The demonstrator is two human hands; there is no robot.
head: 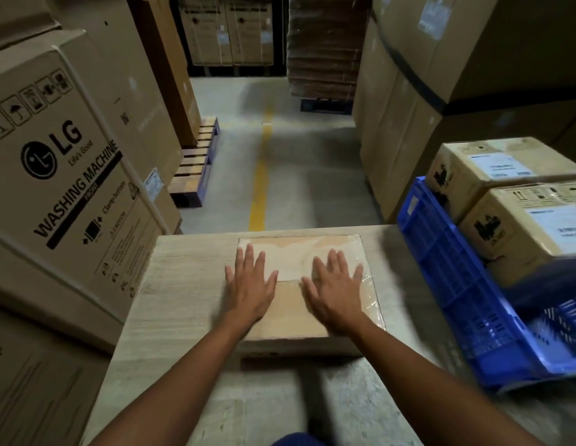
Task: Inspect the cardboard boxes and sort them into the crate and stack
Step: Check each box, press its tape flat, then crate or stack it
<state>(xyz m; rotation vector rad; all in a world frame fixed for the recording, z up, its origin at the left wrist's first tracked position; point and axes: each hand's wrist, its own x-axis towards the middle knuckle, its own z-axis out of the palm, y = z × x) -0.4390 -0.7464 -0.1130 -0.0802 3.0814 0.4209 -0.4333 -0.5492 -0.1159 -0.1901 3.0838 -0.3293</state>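
The left hand (251,284) and right hand (336,292) lie flat, fingers spread, on the cardboard box (299,249) beneath them on the tabletop (183,284), gripping nothing. A forward push could slide it off the edge just beyond the fingertips. The crate (447,268) stands to their right.

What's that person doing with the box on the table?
A person is checking a flat cardboard box on a wooden table. The left hand and the right hand both lie flat on its top, fingers spread. A blue crate stands to the right, with two labelled boxes just behind its wall. Big cartons are stacked around.
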